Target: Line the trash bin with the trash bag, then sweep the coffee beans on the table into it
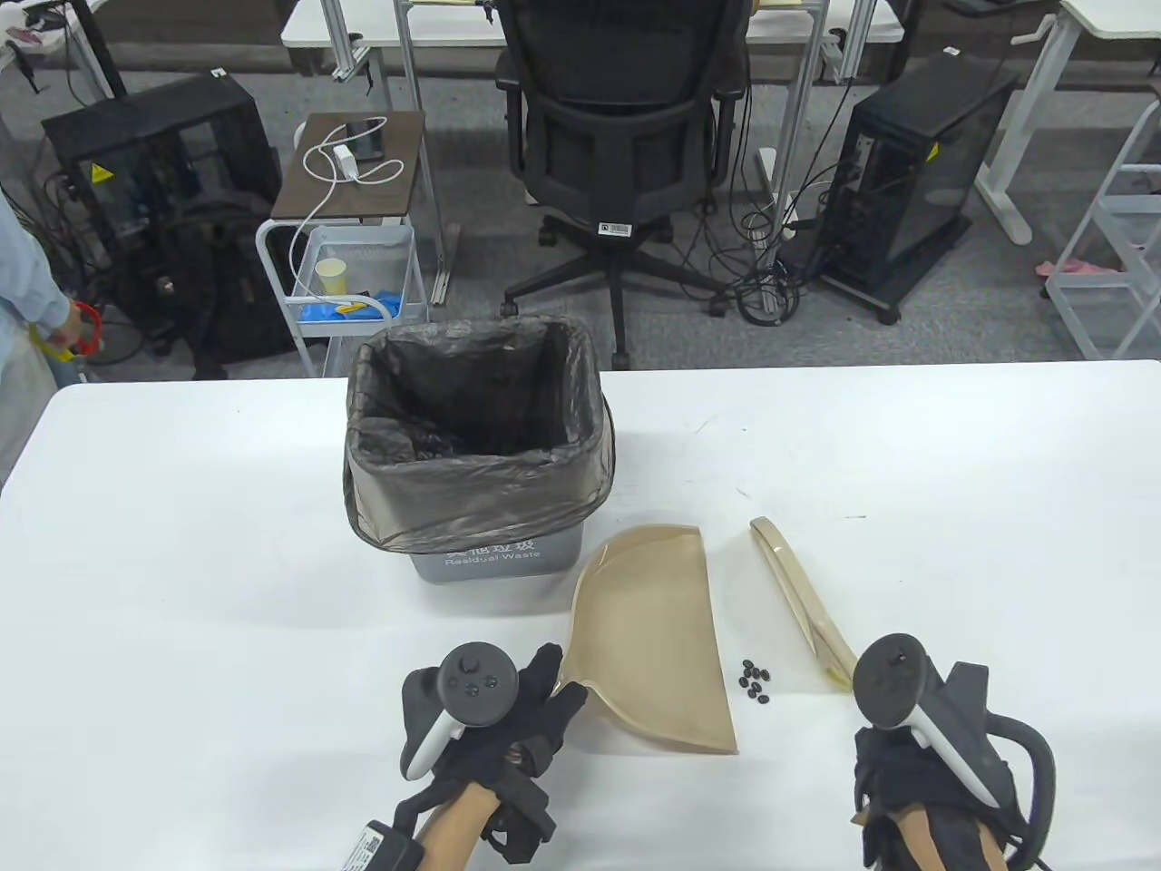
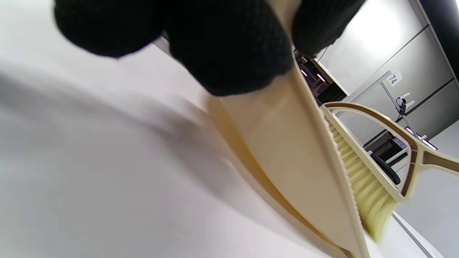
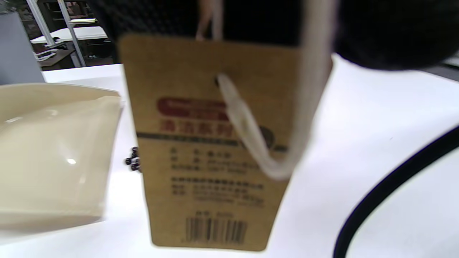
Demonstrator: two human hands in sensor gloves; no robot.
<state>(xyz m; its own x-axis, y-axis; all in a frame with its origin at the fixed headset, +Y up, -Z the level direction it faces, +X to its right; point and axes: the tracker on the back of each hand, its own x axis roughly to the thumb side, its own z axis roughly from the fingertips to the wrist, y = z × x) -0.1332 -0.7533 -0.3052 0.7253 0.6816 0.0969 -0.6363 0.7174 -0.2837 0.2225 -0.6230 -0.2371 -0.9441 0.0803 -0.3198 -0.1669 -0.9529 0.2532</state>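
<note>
The left hand [image 1: 508,717] pinches the handle end of the dustpan [image 1: 653,635], a light, stiff plastic shell that slides easily on the white table [image 1: 181,590], its straight lip facing the coffee beans [image 1: 755,679] just beside it. The right hand [image 1: 916,771] seems clenched on the brush [image 1: 803,599] handle, though its fingers are hidden. Those beans are tiny, hard and likely to roll, so short strokes suit; the lined trash bin [image 1: 481,472] stands near.
</note>
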